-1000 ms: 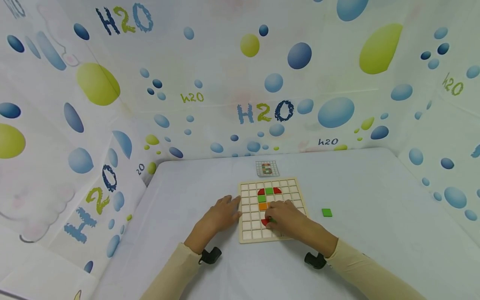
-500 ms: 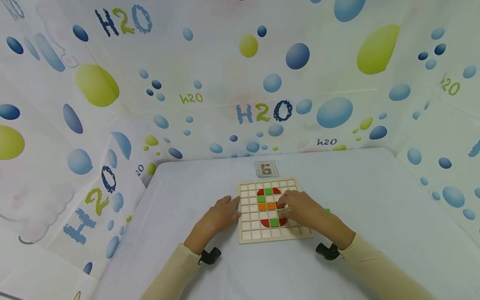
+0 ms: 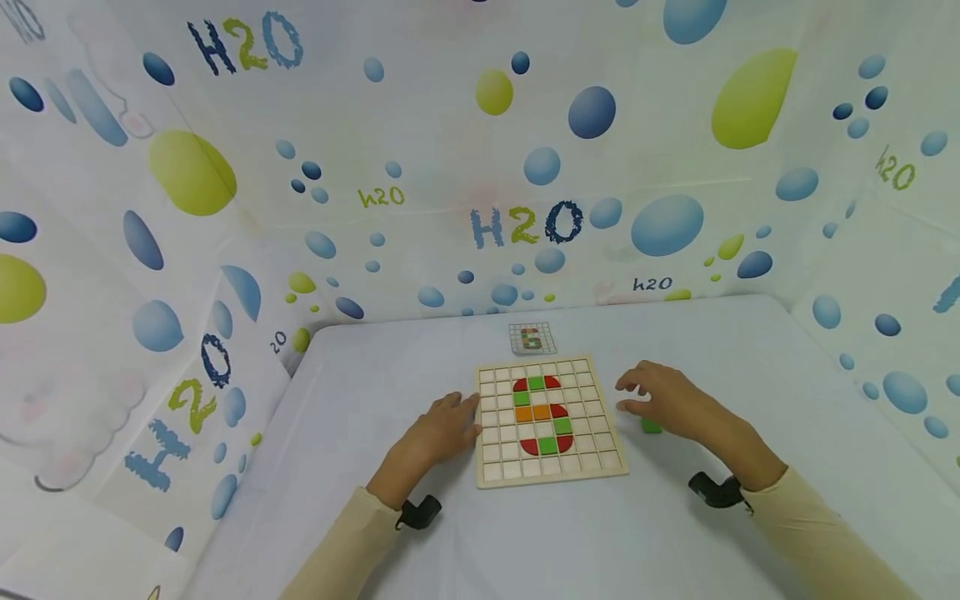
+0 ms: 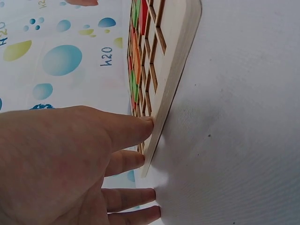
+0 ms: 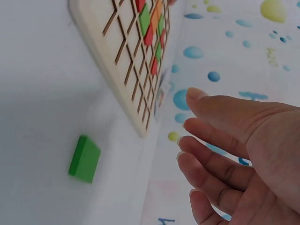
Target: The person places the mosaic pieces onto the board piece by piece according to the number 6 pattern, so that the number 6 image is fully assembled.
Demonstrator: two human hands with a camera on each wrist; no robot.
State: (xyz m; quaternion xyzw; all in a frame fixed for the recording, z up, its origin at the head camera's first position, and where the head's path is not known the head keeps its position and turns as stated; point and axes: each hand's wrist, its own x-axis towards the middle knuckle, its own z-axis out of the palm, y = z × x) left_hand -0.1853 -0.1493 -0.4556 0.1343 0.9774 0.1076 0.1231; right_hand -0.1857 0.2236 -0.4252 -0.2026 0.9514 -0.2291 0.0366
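Observation:
A square wooden grid board [image 3: 495,472] lies on the table. Red rounded-corner pieces [image 3: 565,444], green squares [image 3: 536,383] and orange squares [image 3: 541,412] fill some of its cells in an S-like shape. At the board's left edge rests my left hand [image 3: 441,428]; the left wrist view shows its thumb on the wooden rim [image 4: 164,101], fingers loosely extended. My right hand [image 3: 670,402] is off the board to the right, fingers loosely bent and apart, holding nothing. Partly hidden beneath it in the head view is a loose green square tile [image 5: 85,160], fully visible in the right wrist view.
Behind the board lies a small card [image 3: 532,338] printed with a coloured grid pattern. A white cloth [image 3: 390,367] covers the table. Patterned sheets [image 3: 420,125] with blue and lime spots stand around the back and sides. Each wrist wears a small black camera [image 3: 420,512].
My right hand has left the board and moved right, over beside the loose green tile. A green square and red pieces on the board's right have come into view. The left hand stays put.

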